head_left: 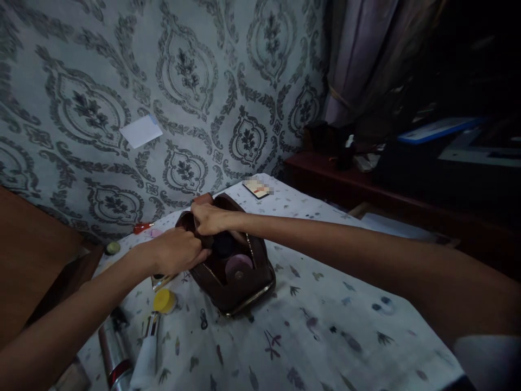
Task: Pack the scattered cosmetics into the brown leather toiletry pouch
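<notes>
Over the open brown bag [240, 296], left hand [176, 251] and right hand [214, 219] are seen curled; fingertips hidden, pinch cannot be told. Contents [223, 245] are obscured by shadow.

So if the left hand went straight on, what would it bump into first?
Probably the bag: the left hand is right at its open edge. The right hand is close too, but depth is hard to judge.
</notes>
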The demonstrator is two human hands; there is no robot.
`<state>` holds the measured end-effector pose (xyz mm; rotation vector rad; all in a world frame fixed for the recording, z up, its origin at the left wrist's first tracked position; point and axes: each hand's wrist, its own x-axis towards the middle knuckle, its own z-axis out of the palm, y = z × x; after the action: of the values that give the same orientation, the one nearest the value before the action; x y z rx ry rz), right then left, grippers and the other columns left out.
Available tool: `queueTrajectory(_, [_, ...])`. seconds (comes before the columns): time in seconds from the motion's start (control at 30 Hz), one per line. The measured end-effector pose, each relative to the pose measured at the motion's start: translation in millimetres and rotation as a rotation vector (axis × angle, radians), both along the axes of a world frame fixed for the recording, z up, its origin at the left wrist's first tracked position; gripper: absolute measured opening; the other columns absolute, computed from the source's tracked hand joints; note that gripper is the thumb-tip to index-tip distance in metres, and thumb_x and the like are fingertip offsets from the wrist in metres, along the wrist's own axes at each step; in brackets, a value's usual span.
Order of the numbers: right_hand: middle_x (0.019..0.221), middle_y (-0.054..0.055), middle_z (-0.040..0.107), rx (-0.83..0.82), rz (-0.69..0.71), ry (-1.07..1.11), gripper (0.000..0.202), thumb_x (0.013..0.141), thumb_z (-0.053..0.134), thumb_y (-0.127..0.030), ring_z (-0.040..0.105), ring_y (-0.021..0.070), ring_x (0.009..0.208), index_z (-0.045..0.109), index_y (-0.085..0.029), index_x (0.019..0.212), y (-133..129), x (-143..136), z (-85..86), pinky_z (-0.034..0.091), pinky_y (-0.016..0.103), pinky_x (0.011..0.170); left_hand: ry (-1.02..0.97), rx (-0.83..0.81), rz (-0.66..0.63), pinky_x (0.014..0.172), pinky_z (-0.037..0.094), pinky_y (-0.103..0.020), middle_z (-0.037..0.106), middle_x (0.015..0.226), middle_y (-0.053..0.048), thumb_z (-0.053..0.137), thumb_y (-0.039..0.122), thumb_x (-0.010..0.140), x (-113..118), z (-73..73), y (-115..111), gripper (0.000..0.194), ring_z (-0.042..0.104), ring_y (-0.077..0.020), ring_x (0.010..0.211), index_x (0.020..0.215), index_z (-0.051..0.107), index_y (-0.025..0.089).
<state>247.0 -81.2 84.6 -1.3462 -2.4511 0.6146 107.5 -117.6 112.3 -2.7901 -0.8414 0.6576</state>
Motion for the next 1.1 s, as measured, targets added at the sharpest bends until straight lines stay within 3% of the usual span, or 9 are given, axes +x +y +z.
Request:
queueTrajectory(0.1, [0.101, 0.011, 0.071, -0.016, -0.019, -0.020, 0.041, 0.071, 0.063, -0.008, 0.068, 0.0191, 0.084, 0.060, -0.008, 0.112, 1.9, 1.1, 0.6, 0.041, 0.020, 0.051, 0.213, 0.058, 0.013, 0.068, 0.049, -0.034, 0.074, 0.073, -0.014, 0.029, 0.032, 0.103, 6.9, 5.2, -5.7, 0.052, 0.069, -0.0240, 0.067, 0.078, 0.071, 0.013])
queueTrajectory(0.23, [0.095, 0.010, 0.073, -0.033, -0.053, -0.032, 0.038, 0.071, 0.063, -0.008, 0.069, 0.0202, 0.081, 0.064, -0.007, 0.109, 4.5, 2.2, 1.2, 0.041, 0.021, 0.051, 0.257, 0.076, 0.035, 0.074, 0.050, -0.036, 0.075, 0.079, -0.014, 0.028, 0.033, 0.103, 11.8, 8.8, -9.6, 0.053, 0.071, -0.0258, 0.074, 0.082, 0.072, 0.013])
queueTrajectory(0.4, [0.104, 0.010, 0.073, -0.007, -0.137, 0.012, 0.046, 0.071, 0.071, -0.012, 0.069, 0.0206, 0.092, 0.064, -0.009, 0.117, 8.7, -1.6, 0.1, 0.045, 0.018, 0.060, 0.251, 0.068, 0.023, 0.082, 0.050, -0.040, 0.076, 0.086, -0.016, 0.027, 0.034, 0.104, 7.8, 6.1, -6.6, 0.053, 0.071, -0.0277, 0.082, 0.087, 0.073, 0.013])
queueTrajectory(0.57, [0.107, 0.012, 0.073, 0.035, -0.201, 0.050, 0.046, 0.074, 0.078, -0.031, 0.068, 0.0207, 0.098, 0.066, -0.008, 0.113, 10.1, -4.9, -0.7, 0.045, 0.018, 0.062, 0.234, 0.066, 0.027, 0.080, 0.052, -0.039, 0.076, 0.083, -0.014, 0.025, 0.035, 0.104, 4.9, 4.0, -5.2, 0.054, 0.072, -0.0264, 0.078, 0.086, 0.072, 0.014])
queueTrajectory(0.8, [0.103, 0.007, 0.074, 0.096, -0.240, 0.078, 0.054, 0.071, 0.080, -0.045, 0.067, 0.0170, 0.086, 0.068, -0.013, 0.113, 13.1, -4.2, -4.6, 0.041, 0.019, 0.056, 0.230, 0.070, 0.043, 0.078, 0.053, -0.042, 0.076, 0.083, -0.015, 0.026, 0.034, 0.103, 5.6, 4.7, -7.9, 0.052, 0.073, -0.0304, 0.082, 0.086, 0.071, 0.014])
queueTrajectory(0.97, [0.092, 0.003, 0.074, 0.097, -0.220, 0.077, 0.034, 0.079, 0.073, -0.048, 0.066, 0.0156, 0.084, 0.074, -0.018, 0.096, 20.3, -4.0, -12.2, 0.038, 0.020, 0.057, 0.203, 0.073, 0.043, 0.076, 0.053, -0.040, 0.075, 0.079, -0.014, 0.029, 0.031, 0.103, 4.3, 4.9, -9.0, 0.050, 0.073, -0.0292, 0.079, 0.081, 0.071, 0.014])
queueTrajectory(1.1, [0.082, 0.003, 0.073, 0.069, -0.220, 0.071, 0.032, 0.082, 0.071, -0.050, 0.065, 0.0145, 0.075, 0.075, -0.019, 0.089, 20.8, -3.1, -11.9, 0.039, 0.021, 0.057, 0.181, 0.084, 0.032, 0.074, 0.053, -0.038, 0.073, 0.075, -0.013, 0.032, 0.030, 0.102, 3.4, 5.3, -10.2, 0.047, 0.072, -0.0280, 0.076, 0.081, 0.071, 0.015])
